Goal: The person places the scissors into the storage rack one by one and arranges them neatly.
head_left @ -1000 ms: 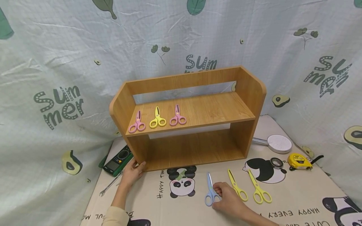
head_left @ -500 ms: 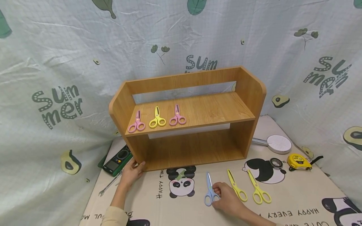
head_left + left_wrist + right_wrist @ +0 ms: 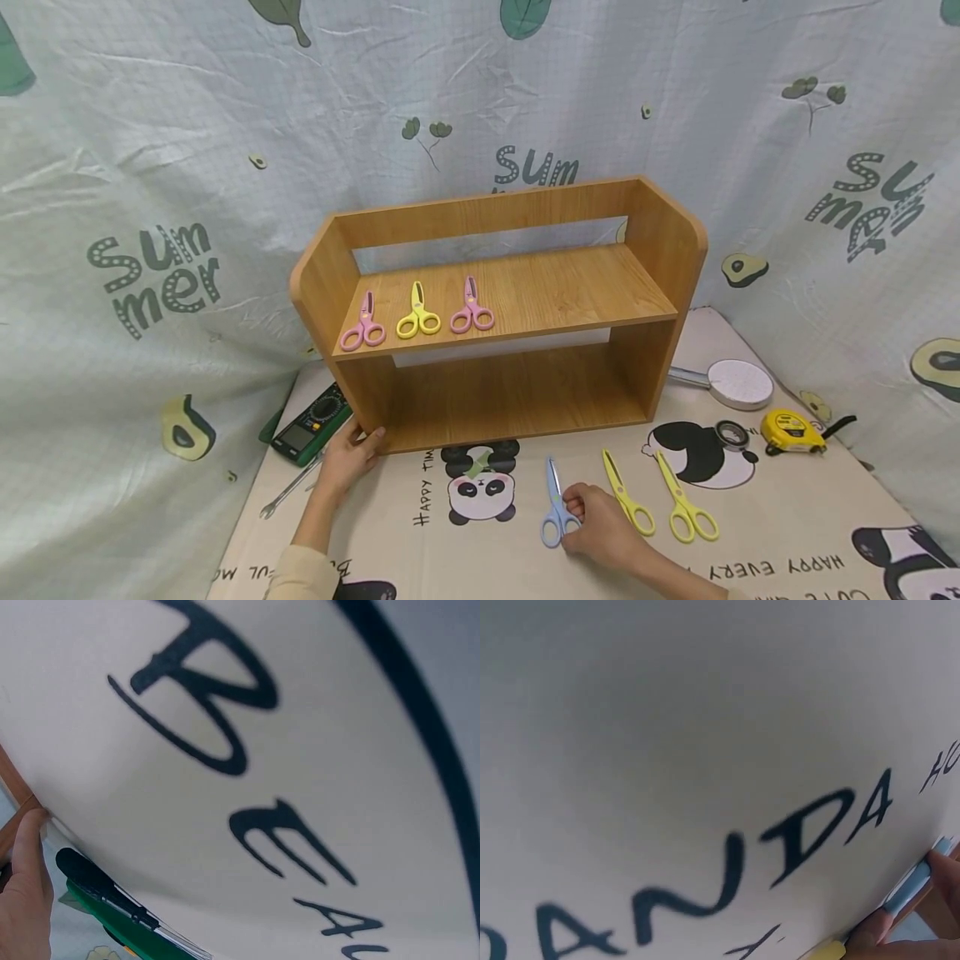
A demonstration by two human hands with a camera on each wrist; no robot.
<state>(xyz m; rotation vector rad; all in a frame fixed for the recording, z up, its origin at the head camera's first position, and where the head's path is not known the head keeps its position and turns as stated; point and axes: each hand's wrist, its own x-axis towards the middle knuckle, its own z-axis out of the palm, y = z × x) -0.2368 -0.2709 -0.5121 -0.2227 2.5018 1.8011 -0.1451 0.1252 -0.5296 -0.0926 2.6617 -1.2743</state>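
Note:
My left hand [image 3: 348,460] grips the lower left front corner of a two-tier wooden shelf [image 3: 517,392], the thumb at its front edge and the other fingers along the outer side. In the left wrist view, part of the left hand [image 3: 26,892] meets the wood. On the cloth, my right hand [image 3: 606,527] pinches blue scissors [image 3: 556,504], thumb near the finger loops and fingers near the pivot. The blades point toward the shelf. Two yellow scissors [image 3: 628,496] [image 3: 684,504] lie right of that hand. Pink [image 3: 366,321], yellow [image 3: 417,312] and pink scissors [image 3: 471,308] line the upper tier's left half.
A green multimeter [image 3: 311,425] and a wrench [image 3: 288,490] lie left of the shelf. To the right are a round white-headed tool with a metal handle [image 3: 738,385], black tape [image 3: 731,434] and a yellow tape measure [image 3: 792,431]. A printed curtain [image 3: 480,92] hangs behind.

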